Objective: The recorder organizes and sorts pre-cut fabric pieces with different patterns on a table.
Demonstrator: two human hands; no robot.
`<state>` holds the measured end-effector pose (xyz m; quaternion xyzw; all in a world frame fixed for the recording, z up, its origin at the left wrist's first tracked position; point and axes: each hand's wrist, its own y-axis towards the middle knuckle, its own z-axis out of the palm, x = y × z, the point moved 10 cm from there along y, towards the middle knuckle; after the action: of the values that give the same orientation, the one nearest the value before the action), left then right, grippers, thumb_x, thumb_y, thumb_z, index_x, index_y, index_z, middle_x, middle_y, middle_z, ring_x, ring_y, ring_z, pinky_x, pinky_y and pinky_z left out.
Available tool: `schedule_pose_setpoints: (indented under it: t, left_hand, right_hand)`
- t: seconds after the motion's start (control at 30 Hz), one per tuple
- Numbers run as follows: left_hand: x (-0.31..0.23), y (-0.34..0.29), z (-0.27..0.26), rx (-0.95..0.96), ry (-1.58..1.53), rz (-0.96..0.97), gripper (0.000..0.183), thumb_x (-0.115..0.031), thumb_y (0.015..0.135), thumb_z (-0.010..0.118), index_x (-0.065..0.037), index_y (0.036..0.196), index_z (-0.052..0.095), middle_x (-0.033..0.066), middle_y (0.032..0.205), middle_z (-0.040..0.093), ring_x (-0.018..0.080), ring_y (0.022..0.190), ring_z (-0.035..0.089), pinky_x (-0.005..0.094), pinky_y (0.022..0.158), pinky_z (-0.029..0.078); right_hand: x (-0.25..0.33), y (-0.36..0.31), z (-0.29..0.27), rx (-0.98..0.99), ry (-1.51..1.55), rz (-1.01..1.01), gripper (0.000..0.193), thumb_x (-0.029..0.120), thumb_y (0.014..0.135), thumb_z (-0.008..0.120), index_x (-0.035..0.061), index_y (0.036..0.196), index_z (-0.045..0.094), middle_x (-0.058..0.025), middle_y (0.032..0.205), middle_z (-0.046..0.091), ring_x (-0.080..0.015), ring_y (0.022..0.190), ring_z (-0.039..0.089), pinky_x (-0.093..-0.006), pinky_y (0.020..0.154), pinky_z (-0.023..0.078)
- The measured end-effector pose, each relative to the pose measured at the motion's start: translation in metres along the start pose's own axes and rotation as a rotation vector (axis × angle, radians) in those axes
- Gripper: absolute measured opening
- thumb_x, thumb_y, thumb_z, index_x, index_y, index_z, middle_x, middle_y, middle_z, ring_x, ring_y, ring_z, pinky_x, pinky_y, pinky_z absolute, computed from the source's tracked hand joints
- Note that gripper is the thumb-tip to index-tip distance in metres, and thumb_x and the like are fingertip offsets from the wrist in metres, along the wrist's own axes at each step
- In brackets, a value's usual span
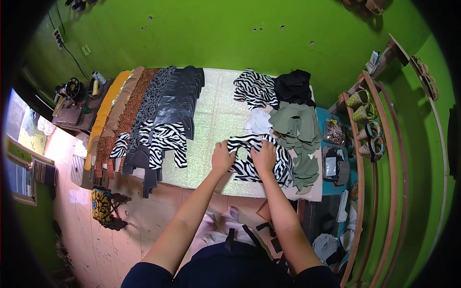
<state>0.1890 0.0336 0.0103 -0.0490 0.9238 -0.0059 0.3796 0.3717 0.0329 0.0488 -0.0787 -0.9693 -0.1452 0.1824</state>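
Observation:
My left hand [223, 157] grips the left edge of a zebra-print fabric piece [244, 140], fingers curled. On the same piece, my right hand [264, 156] closes its fingers a short way to the right. More zebra-print pieces [276, 175] lie under and beside my right hand. A white piece [259, 121] sits just beyond the hands. Olive-green cut pieces [295, 126] are heaped to the right. Farther back lie a zebra-print stack [255, 89] and black fabric [292, 87]. Another zebra-print group [168, 139] rests on the left side.
A shiny pale sheet covers the table [215, 103]. Overlapping rows of black [180, 96], leopard-print [132, 98] and yellow [108, 108] pieces fill its left part. A wooden rack with sandals [362, 105] stands right, a sewing machine [72, 91] far left, a patterned stool [103, 207] front left.

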Motion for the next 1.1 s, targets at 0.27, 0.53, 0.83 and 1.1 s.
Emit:
schedule_pose_setpoints:
  t: [0.27,0.53,0.83,1.1]
  left_hand:
    - [-0.006,0.011,-0.05,-0.107,-0.368,0.152,0.074,-0.025,0.078,0.065,-0.002,0.133,0.021,0.0234,0.128,0.034,0.0335,0.109,0.047,0.0377,0.091,0.04]
    - [0.057,-0.001,-0.11,-0.302,-0.202,0.219,0.066,-0.026,0.079,0.064,-0.003,0.13,0.028,0.0182,0.128,0.035,0.0261,0.106,0.047,0.0351,0.085,0.042]
    - [0.138,-0.029,-0.112,-0.029,-0.271,-0.018,0.034,-0.021,0.079,0.062,0.004,0.1,0.055,0.0134,0.07,0.056,0.0229,0.061,0.055,0.0318,0.058,0.044]
    - [0.148,-0.051,-0.099,0.038,0.08,0.009,0.04,-0.017,0.076,0.06,0.003,0.109,0.05,0.0208,0.103,0.053,0.0346,0.087,0.056,0.04,0.075,0.046]
  right_hand:
    - [0.053,0.015,-0.056,-0.297,0.365,-0.212,0.047,0.026,0.077,0.063,0.0024,0.114,0.049,-0.0159,0.105,0.057,-0.0318,0.095,0.055,-0.0387,0.081,0.042]
    - [0.115,-0.017,-0.001,0.077,0.667,-0.183,0.053,0.027,0.079,0.061,0.0067,0.124,0.04,-0.0185,0.107,0.057,-0.0323,0.088,0.06,-0.0376,0.07,0.05]
    - [0.138,-0.08,0.043,0.069,0.388,-0.15,0.04,0.031,0.081,0.056,0.0072,0.113,0.05,-0.0137,0.102,0.055,-0.0314,0.087,0.058,-0.039,0.068,0.048]
    - [0.143,-0.127,0.056,-0.046,0.059,-0.275,0.026,0.023,0.075,0.061,0.0071,0.095,0.057,-0.0121,0.094,0.052,-0.0294,0.089,0.049,-0.0387,0.072,0.042]
